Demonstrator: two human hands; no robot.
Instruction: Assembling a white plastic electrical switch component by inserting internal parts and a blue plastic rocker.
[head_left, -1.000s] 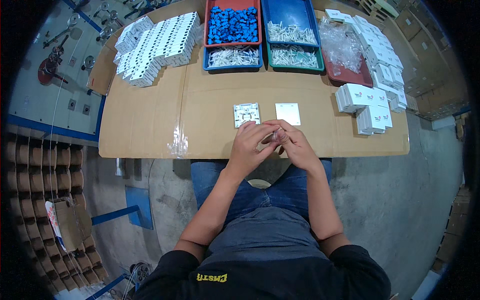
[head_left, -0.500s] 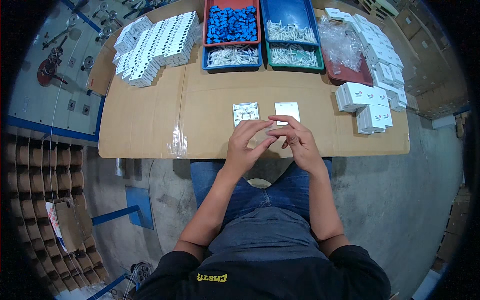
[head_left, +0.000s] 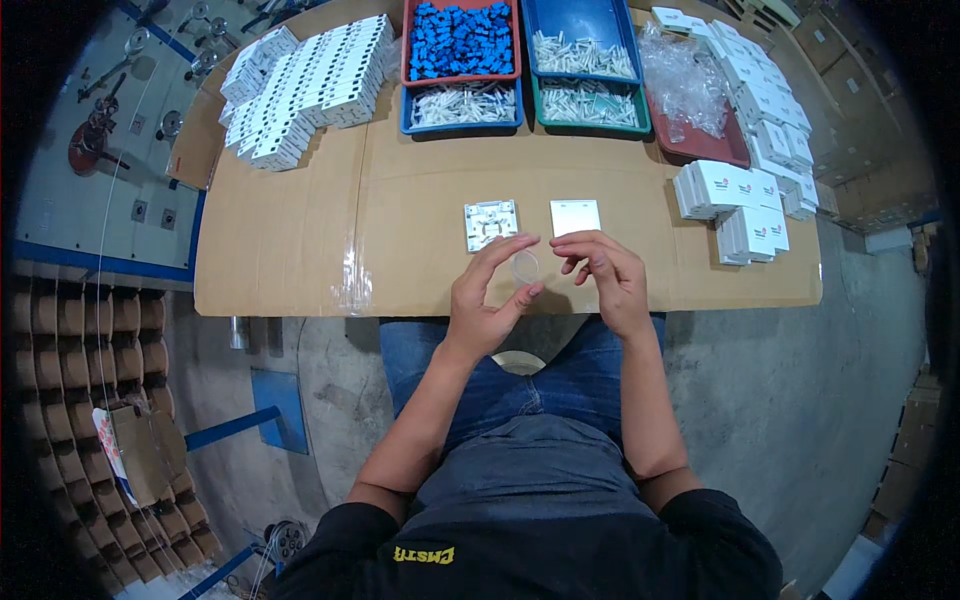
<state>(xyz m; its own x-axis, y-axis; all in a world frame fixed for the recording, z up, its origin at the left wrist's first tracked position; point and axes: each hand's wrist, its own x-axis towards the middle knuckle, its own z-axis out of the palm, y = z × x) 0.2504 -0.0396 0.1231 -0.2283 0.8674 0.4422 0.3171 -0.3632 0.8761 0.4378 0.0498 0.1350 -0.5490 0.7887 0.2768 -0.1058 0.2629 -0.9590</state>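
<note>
- Left hand [head_left: 480, 302] arches in a C, thumb and fingers gripping a clear round piece [head_left: 525, 267].
- Right hand [head_left: 618, 285] faces it, fingers loosely bent, unclenched.

The left hand [head_left: 485, 302] holds 1 clear round piece [head_left: 526, 267].

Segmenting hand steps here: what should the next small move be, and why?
I'd probably close the right grip on the right edge of the clear round piece: the left grip seems to hold it alone, between thumb and fingers, while the right one hovers just beside it, apparently with nothing in it.
</note>
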